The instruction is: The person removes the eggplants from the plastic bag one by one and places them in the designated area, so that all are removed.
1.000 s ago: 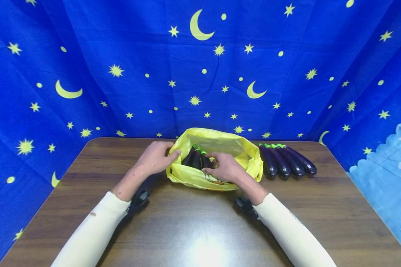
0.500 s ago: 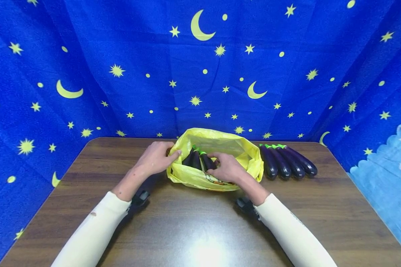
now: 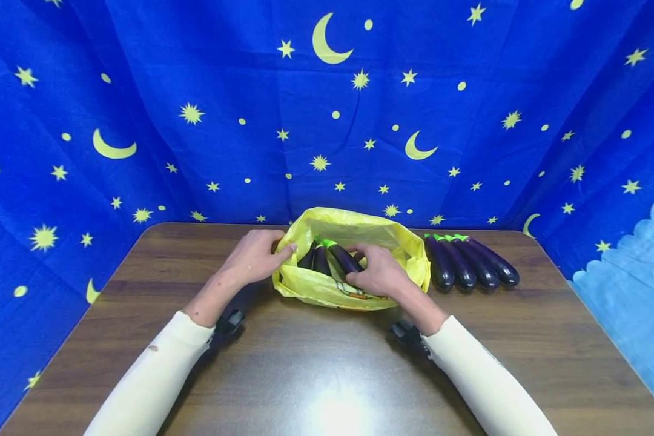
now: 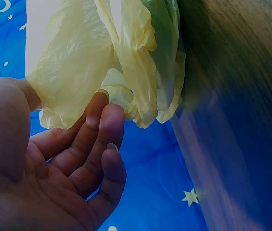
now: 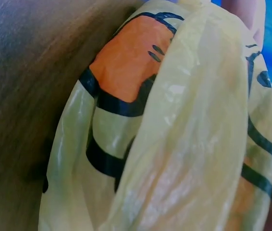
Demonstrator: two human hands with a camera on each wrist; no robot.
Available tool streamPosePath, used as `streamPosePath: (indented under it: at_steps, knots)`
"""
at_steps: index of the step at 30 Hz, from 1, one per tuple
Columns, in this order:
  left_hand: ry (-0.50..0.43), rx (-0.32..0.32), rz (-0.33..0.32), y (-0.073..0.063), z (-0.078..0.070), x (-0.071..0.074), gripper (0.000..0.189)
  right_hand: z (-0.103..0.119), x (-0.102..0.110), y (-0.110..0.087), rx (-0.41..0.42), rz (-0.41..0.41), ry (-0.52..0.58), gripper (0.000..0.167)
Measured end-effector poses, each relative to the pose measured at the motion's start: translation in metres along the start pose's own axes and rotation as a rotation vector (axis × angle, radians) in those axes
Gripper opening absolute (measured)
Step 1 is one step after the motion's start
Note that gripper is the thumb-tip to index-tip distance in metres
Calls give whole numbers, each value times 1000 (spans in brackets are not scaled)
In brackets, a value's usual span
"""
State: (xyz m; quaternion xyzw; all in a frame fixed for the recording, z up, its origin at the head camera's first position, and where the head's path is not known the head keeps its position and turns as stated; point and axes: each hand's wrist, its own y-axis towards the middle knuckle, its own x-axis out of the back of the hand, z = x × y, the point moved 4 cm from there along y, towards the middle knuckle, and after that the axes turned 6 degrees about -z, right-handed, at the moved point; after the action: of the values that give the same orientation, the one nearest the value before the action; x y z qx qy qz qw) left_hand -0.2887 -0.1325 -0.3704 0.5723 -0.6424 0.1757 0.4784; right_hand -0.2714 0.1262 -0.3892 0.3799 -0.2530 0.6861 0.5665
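Observation:
A yellow plastic bag (image 3: 310,292) stands on the table with its mouth spread wide. My left hand (image 3: 253,259) pinches its left rim between thumb and fingers; in the left wrist view the other fingers curve loosely below the film (image 4: 68,57). Inside the bag, my right hand (image 3: 380,272) grips the lower end of a dark purple eggplant (image 3: 342,257) with a green cap, tilted towards the left. More eggplants (image 3: 320,263) lean beside it at the bag's left side. In the right wrist view the bag's printed wall (image 5: 189,144) hides most of that hand.
Several eggplants (image 3: 460,266) lie side by side on the brown wooden table (image 3: 316,351), just right of the bag. A blue curtain (image 3: 240,145) with moons and stars hangs behind the table. Light blue cloth (image 3: 632,290) hangs at the right.
The eggplant in my right hand has tilted, and its lower end has moved right along with the hand. My left hand has stayed on the bag's rim.

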Motion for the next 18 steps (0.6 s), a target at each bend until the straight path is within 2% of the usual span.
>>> streamPosePath:
  at_steps: [8,12,18]
  knots:
    - [3,-3,-3,0,1,0,26,1,9,-4,39,-38,13,64]
    - [6,-4,-8,0,2,0,26,0,15,-7,57,-48,62,64]
    - [1,-4,-7,0,1,-1,26,0,25,-16,42,-38,135,64]
